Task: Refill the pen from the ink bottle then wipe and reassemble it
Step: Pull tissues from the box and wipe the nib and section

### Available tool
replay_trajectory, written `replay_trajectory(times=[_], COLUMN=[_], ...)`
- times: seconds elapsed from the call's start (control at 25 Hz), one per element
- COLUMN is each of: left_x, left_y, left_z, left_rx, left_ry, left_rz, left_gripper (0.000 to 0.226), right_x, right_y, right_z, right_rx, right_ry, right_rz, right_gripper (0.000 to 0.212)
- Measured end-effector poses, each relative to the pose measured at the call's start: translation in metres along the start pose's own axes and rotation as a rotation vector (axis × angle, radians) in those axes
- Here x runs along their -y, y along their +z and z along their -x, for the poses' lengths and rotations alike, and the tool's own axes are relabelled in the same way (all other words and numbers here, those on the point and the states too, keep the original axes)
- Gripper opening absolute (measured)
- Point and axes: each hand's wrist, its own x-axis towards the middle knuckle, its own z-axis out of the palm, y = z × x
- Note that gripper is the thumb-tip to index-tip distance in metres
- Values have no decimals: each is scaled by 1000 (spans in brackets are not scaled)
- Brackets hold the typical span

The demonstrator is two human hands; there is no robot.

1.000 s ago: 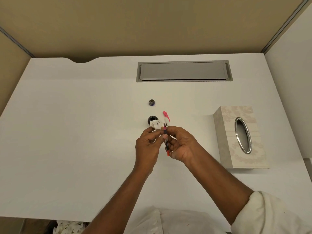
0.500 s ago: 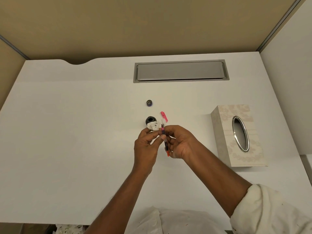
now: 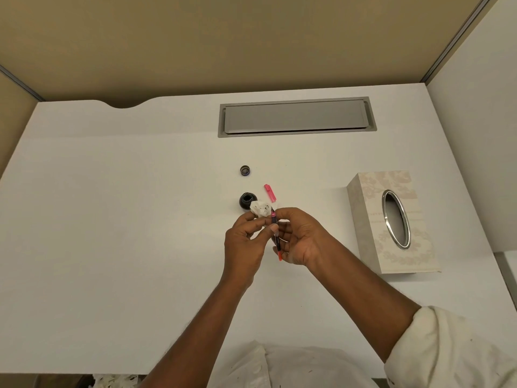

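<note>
We grip the pen (image 3: 277, 242) in our right hand (image 3: 300, 239), nib toward twelve o'clock; our left hand (image 3: 244, 245) pinches a stained tissue (image 3: 259, 208) beside the nib. The open ink bottle (image 3: 246, 200) stands at eleven o'clock of it.

Light is bright, even and diffuse, falling from overhead; the white counter (image 3: 112, 219) reads clean, with no burnt-out patches. Shadows are faint and soft-edged: a thin one along the near foot of the tissue box (image 3: 369, 219), barely any beneath the arms (image 3: 349, 275). The box's metal rim (image 3: 384, 217) carries a small glint. Wide-angle bowing bends the counter's edges and splays the partitions (image 3: 475, 93). The pen (image 3: 275, 233) and tissue wad (image 3: 258, 208) look soft, their fine detail smeared.
</note>
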Motion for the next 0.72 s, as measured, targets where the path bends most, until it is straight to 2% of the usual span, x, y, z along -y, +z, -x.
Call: replay_trajectory(times=[0.2, 0.36, 0.44, 0.52, 0.6, 0.64, 0.72], left_x=[6, 7, 6, 6, 7, 8, 9], left_y=[-1, -2, -1, -3, -7, -7, -6], left_z=[-2, -3, -5, -10, -14, -16, -18], left_rx=[3, -39, -86, -128, -141, -146, -160], left_ry=[-32, -110, -169, -221, -256, -269, -298], left_rz=[-2, 110, 203, 297, 382, 417, 466], left_gripper=[25, 20, 18, 17, 18, 18, 17], right_x=[-4, -4, -7, -10, -12, -13, -21], right_y=[-4, -6, -13, -31, -58, -72, -97], right_z=[2, 7, 7, -1, -16, -27, -54], right_rx=[12, 53, 22, -96, -296, -409, -570], right_ry=[-20, -61, -131, -268, -460, -572, -793], right_rz=[-15, 7, 44, 75, 101, 177, 519], right_gripper=[13, 16, 13, 11, 12, 11, 9])
